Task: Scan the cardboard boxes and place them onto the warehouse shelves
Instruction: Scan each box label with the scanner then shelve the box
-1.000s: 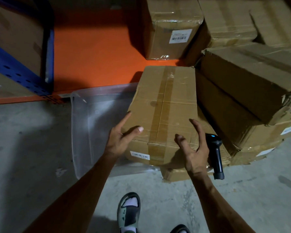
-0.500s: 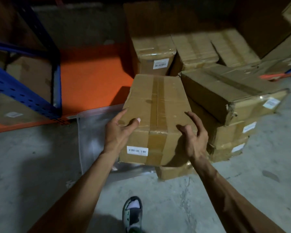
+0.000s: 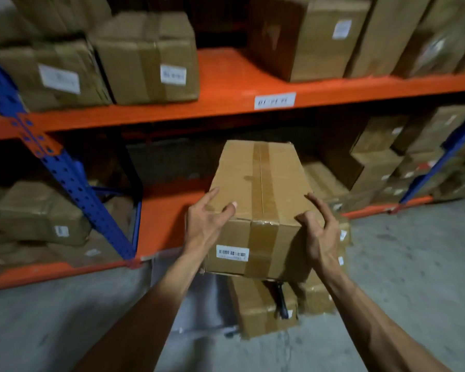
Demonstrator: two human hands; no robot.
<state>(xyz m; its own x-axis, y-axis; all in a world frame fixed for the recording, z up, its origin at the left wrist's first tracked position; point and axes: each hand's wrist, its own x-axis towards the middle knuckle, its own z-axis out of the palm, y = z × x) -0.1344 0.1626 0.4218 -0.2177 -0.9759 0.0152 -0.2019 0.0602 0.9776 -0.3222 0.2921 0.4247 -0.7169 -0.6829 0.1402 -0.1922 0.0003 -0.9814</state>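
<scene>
Off the floor pile now — I've raised the box (image 3: 261, 200). Left hand (image 3: 208, 224) and right hand (image 3: 320, 234) clasp its sides — shelf (image 3: 226, 84) next.

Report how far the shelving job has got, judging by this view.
Done: several labelled boxes already sit on the upper orange shelf. In hand: the left hand and right hand grip a taped cardboard box with a barcode label, raised in front of the rack; whether it was scanned cannot be told. Left: more boxes lie on the floor below, a dark scanner-like handle among them.
</scene>
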